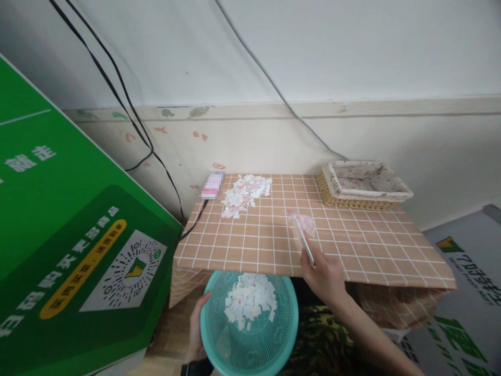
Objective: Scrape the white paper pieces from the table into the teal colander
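Note:
My left hand (198, 330) grips the left side of a teal plastic colander (288, 318), held under the table's front edge. Inside it lies a pile of small white paper scraps (250, 298). My right hand (324, 275) is closed around a thin white strip-like tool (303, 241), whose exact kind I cannot make out. Its far end meets a small patch of pinkish-white scraps (307, 224) on the table. Farther left on the tabletop, a larger spread of white and pink scraps (246, 193) lies near the wall.
A checked brown cloth covers the table (250, 245). At the back right stands a lined wicker basket (344, 201). A blurred pink device (213, 184) with a black cable sits at the back left. Green panel (90, 209) rises on the left; a grey printed panel (469, 250) is at right.

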### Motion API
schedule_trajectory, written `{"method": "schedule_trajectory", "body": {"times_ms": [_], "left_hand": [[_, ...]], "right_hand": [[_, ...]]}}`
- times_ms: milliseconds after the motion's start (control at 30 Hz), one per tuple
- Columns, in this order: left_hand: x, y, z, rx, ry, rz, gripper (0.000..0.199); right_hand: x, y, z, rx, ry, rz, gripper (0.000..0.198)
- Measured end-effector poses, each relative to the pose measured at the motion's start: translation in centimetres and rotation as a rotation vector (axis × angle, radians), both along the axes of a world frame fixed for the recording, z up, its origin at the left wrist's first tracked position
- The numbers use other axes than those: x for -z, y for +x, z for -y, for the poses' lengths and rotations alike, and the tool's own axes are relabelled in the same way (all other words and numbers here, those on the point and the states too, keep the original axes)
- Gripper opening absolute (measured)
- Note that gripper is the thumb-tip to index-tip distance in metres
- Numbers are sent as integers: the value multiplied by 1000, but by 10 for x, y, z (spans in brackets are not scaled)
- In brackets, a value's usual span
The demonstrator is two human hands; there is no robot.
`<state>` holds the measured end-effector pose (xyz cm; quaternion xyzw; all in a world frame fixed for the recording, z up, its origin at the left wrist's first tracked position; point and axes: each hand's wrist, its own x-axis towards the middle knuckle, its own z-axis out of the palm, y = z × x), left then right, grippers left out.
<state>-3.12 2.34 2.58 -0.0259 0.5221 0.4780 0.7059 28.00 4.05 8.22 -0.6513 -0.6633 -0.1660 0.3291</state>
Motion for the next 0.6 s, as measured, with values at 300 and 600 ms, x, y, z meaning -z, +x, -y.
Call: {"method": "schedule_trajectory", "body": {"times_ms": [300,600], "left_hand": [[3,-2,-2,32,-43,22,16],[10,-3,-1,-20,0,-23,17]], "right_hand": [[7,-21,-28,-60,-92,-66,37],[-11,-26,-51,-161,-227,-447,27]]}}
